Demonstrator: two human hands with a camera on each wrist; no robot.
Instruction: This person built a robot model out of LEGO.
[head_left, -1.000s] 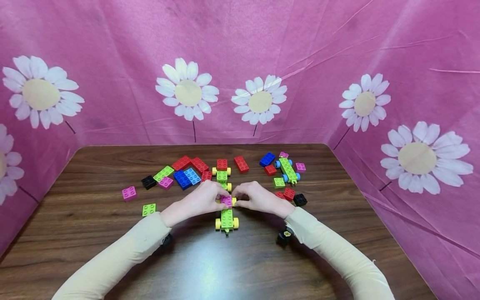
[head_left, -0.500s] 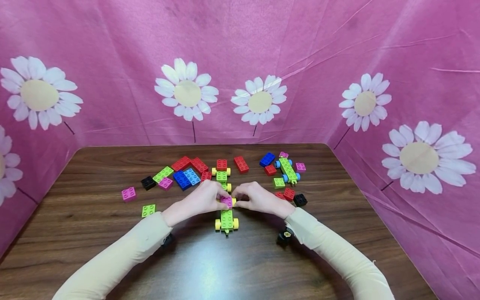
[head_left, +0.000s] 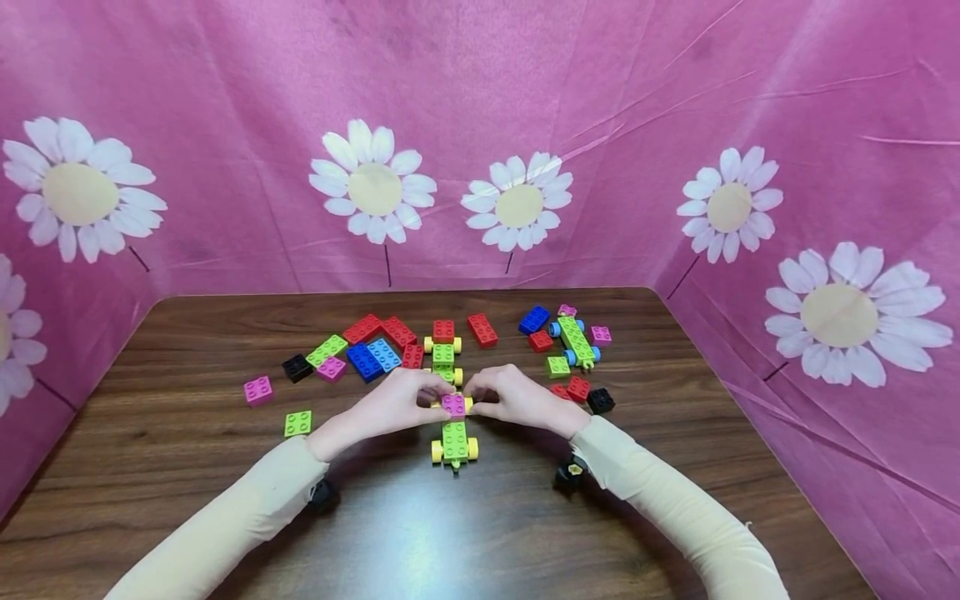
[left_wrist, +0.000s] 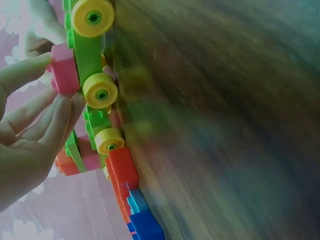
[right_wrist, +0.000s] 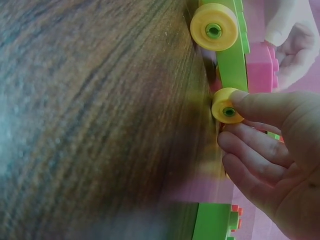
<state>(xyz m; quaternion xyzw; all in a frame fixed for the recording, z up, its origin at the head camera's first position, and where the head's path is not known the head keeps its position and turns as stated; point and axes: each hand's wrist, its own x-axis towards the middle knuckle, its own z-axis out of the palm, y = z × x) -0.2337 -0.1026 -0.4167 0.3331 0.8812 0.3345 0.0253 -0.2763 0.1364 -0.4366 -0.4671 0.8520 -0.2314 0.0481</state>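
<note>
In the middle of the table stands a line of green toy wagons with yellow wheels. A pink brick (head_left: 453, 406) sits on the nearest wagon (head_left: 454, 442), at its far end. My left hand (head_left: 401, 403) holds this brick lightly from the left, thumb on its near side and fingertips on its far side. On the other side, my right hand (head_left: 517, 398) pinches a yellow wheel (right_wrist: 226, 106) of the same wagon between thumb and fingers. Farther back, a red brick (head_left: 443, 330) sits on the far wagon (head_left: 443, 352).
Loose red, blue, green, pink and black bricks lie on the left, such as a pink brick (head_left: 258, 390) and a green brick (head_left: 297, 423). At the right is a green wagon with blue wheels (head_left: 576, 340), with several bricks around it. Pink flowered cloth (head_left: 450, 83) surrounds the table.
My left hand has drawn back slightly to the left, leaving more of the pink brick in sight. The right hand and the wagons have barely moved.
</note>
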